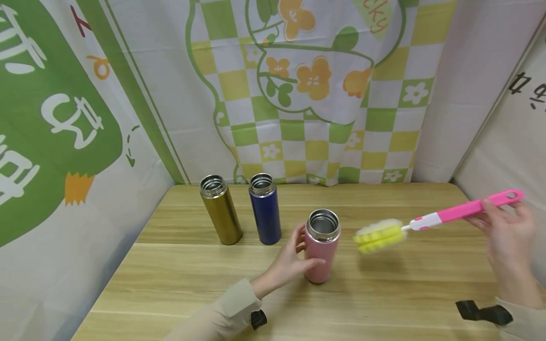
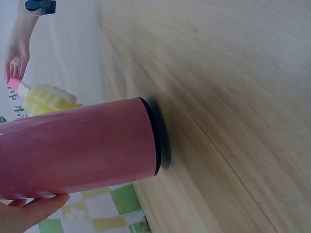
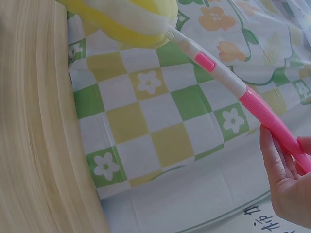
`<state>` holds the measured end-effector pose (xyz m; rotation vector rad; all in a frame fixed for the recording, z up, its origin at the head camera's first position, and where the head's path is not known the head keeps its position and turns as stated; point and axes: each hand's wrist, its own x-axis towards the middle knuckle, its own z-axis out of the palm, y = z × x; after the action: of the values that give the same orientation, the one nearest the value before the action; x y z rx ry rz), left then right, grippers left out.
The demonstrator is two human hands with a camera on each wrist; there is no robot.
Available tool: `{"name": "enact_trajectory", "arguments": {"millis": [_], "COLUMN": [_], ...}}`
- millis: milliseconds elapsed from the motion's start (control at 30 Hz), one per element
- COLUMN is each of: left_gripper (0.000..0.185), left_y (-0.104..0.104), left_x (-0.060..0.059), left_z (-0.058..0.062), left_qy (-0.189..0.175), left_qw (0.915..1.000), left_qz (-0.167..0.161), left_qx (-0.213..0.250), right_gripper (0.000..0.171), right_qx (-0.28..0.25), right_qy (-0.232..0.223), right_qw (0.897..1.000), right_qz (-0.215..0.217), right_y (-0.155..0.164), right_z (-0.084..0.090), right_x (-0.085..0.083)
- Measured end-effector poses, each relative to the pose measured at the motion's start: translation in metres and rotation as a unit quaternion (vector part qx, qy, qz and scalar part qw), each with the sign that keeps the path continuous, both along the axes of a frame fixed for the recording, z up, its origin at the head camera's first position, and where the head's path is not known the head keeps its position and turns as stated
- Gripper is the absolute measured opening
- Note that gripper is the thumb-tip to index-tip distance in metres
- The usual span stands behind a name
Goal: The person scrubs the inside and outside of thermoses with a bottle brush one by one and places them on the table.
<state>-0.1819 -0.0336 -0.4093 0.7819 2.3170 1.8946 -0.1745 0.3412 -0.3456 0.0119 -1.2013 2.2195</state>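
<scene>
My left hand (image 1: 290,263) grips a pink bottle (image 1: 321,260) around its side, thumb across the front; the bottle has no lid and its metal mouth faces up. In the left wrist view the pink bottle (image 2: 82,148) fills much of the picture, its dark base at the table. On the right, my right hand (image 1: 507,232) holds a bottle brush (image 1: 460,210) by its pink handle. Its yellow and white sponge head (image 1: 381,235) hangs in the air right of the bottle, apart from it. The right wrist view shows fingers (image 3: 274,158) round the handle.
Left of the pink bottle stand a blue bottle (image 1: 265,213) and a gold bottle (image 1: 222,213), both upright without lids. A wooden table (image 1: 170,279) carries them. Behind it hangs a checkered cloth (image 1: 315,142), with printed cloths at both sides.
</scene>
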Motion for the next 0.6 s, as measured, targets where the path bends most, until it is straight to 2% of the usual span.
{"name": "enact_trajectory", "arguments": {"millis": [233, 467, 600], "left_gripper": [0.075, 0.072, 0.071], "left_y": [-0.009, -0.014, -0.014], "left_x": [0.003, 0.011, 0.010], "left_z": [0.001, 0.019, 0.022], "left_qy": [-0.005, -0.006, -0.006], "left_qw": [0.9999, 0.9999, 0.9999], "left_qz": [0.008, 0.010, 0.006], "left_qx": [-0.011, -0.007, -0.010], "right_gripper": [0.020, 0.028, 0.028], "right_qx": [0.018, 0.034, 0.030], "right_qy": [0.019, 0.022, 0.033], "right_qw": [1.000, 0.999, 0.999], "right_qz": [0.016, 0.027, 0.022], "right_y": [-0.009, -0.016, -0.018], "right_z": [0.007, 0.025, 0.043], "right_x": [-0.005, -0.011, -0.016]}}
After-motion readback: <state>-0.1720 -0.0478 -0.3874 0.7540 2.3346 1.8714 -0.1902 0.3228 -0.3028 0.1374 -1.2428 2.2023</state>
